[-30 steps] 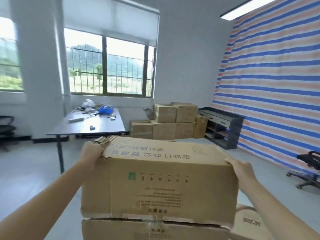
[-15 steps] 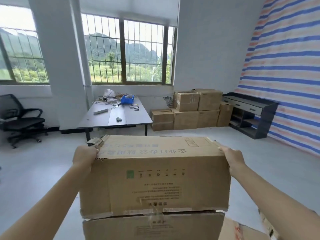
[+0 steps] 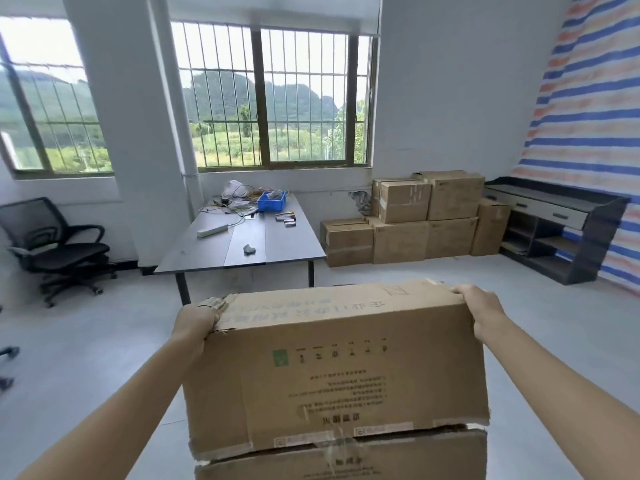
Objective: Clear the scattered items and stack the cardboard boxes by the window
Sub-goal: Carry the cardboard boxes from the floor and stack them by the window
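1. The upper box [image 3: 332, 368] is a brown corrugated cardboard oblong. It is scuffed, ragged along its lower edge, and printed upside down with dark text and one small green square. It sits in the foreground on top of the lower box [image 3: 346, 459], well apart from the boxes by the window.
2. The lower box is the same dull cardboard. Only the top strip of its near face shows, with crinkled clear tape across the seam between the two.
3. The left hand [image 3: 195, 323] grips the frayed, layered top left corner of the upper box, fingers curled tight round it.
4. The right hand [image 3: 481, 311] clamps the top right corner. Its fingers bend over the edge, and their tips are hidden behind the end face.
5. The far stack [image 3: 401, 237] is plain, square-edged cardboard, partly taped, standing against the white wall under the barred window [image 3: 277, 98]. Six box fronts can be counted, four on the floor and two on top.
6. One table [image 3: 214, 247] has a flat grey rectangular top on dark legs. It carries one blue plastic bin [image 3: 272, 200], one white power strip [image 3: 212, 231] and a tangle of cables.
7. One black mesh-backed office chair [image 3: 52, 244] stands at the left.
8. One dark shelf unit [image 3: 568, 233] with pale drawers stands at the right, below a tarp [image 3: 595, 116] striped blue, orange and white.
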Demonstrator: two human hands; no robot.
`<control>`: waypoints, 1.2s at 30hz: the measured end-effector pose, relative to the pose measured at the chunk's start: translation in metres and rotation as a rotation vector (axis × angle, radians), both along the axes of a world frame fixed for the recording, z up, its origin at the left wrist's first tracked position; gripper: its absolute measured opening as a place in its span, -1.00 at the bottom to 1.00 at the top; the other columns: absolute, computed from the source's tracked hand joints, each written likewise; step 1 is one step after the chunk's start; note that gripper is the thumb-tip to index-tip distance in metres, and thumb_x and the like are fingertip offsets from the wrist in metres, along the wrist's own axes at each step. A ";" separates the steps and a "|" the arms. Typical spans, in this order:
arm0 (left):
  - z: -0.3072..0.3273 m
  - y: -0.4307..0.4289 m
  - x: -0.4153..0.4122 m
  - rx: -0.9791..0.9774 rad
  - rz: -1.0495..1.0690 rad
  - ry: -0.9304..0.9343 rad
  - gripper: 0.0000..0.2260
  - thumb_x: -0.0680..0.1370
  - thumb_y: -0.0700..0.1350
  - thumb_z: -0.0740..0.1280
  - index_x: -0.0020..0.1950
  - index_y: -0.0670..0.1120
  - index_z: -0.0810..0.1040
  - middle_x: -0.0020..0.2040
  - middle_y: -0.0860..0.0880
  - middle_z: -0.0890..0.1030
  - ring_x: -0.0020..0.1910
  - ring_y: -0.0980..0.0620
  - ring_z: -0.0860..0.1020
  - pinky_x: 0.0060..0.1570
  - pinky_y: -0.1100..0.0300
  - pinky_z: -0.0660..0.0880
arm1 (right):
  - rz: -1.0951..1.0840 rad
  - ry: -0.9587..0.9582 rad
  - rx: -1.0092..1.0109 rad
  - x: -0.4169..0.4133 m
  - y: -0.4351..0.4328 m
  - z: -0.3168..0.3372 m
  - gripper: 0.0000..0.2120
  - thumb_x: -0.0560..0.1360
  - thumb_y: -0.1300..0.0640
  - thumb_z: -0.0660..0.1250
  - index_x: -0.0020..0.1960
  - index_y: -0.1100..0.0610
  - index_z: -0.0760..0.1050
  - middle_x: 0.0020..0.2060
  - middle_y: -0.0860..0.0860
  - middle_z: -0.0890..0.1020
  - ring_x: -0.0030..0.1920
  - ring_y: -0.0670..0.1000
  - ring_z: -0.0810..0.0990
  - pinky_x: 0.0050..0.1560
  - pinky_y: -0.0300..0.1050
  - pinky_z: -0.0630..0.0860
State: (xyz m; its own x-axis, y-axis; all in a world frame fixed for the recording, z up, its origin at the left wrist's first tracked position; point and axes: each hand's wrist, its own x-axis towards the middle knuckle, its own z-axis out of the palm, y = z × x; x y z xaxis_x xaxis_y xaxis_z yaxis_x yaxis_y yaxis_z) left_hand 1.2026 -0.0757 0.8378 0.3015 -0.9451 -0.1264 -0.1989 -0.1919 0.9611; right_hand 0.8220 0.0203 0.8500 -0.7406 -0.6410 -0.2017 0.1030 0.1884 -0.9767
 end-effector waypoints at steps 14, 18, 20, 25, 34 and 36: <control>-0.072 -0.234 -0.049 0.134 -0.050 -0.081 -0.78 0.50 -0.41 0.23 -0.32 -0.22 0.38 -0.28 -0.18 0.44 -0.25 -0.12 0.37 -0.27 0.16 0.28 | -0.130 -0.022 0.070 -0.051 -0.195 -0.041 -0.82 0.47 0.24 0.26 -0.29 0.24 0.35 -0.31 0.07 0.39 -0.28 0.02 0.35 -0.17 -0.07 0.27; -0.073 -0.308 -0.070 0.173 -0.097 -0.050 -0.88 0.48 -0.40 0.26 -0.25 -0.26 0.43 -0.23 -0.20 0.49 -0.26 -0.10 0.38 -0.31 0.13 0.22 | -0.180 -0.011 0.068 -0.073 -0.263 -0.029 -0.81 0.46 0.25 0.26 -0.30 0.23 0.34 -0.29 0.09 0.41 -0.29 0.02 0.36 -0.26 -0.11 0.29; -0.071 -0.342 -0.085 0.185 -0.125 -0.047 -0.86 0.48 -0.42 0.25 -0.26 -0.26 0.42 -0.29 -0.18 0.46 -0.32 -0.08 0.35 -0.34 0.15 0.20 | -0.223 -0.001 0.076 -0.082 -0.289 -0.024 -0.81 0.46 0.24 0.27 -0.31 0.23 0.35 -0.26 0.11 0.43 -0.32 0.01 0.36 -0.33 -0.13 0.27; -0.077 -0.406 -0.137 0.191 -0.232 0.000 -0.76 0.52 -0.39 0.22 -0.34 -0.21 0.39 -0.34 -0.14 0.43 -0.37 -0.04 0.33 -0.38 0.15 0.17 | -0.482 0.011 0.076 -0.108 -0.326 -0.043 -0.84 0.47 0.21 0.28 -0.17 0.29 0.35 -0.12 0.14 0.42 -0.18 0.09 0.41 -0.20 -0.07 0.32; -0.093 -0.494 -0.277 0.198 -0.394 0.055 -0.71 0.49 -0.45 0.21 -0.37 -0.17 0.32 -0.39 -0.09 0.36 -0.41 -0.01 0.28 -0.42 0.19 0.14 | -0.724 -0.064 0.072 -0.213 -0.357 -0.073 -0.84 0.44 0.19 0.29 -0.10 0.27 0.36 -0.17 0.12 0.44 -0.11 0.10 0.42 -0.13 -0.07 0.32; -0.099 -0.518 -0.315 0.221 -0.413 0.045 -0.74 0.49 -0.44 0.20 -0.34 -0.18 0.35 -0.37 -0.10 0.38 -0.40 -0.01 0.29 -0.40 0.19 0.16 | -0.748 -0.074 0.077 -0.246 -0.370 -0.077 -0.85 0.43 0.20 0.30 -0.15 0.27 0.36 -0.18 0.12 0.44 -0.12 0.09 0.42 -0.14 -0.07 0.31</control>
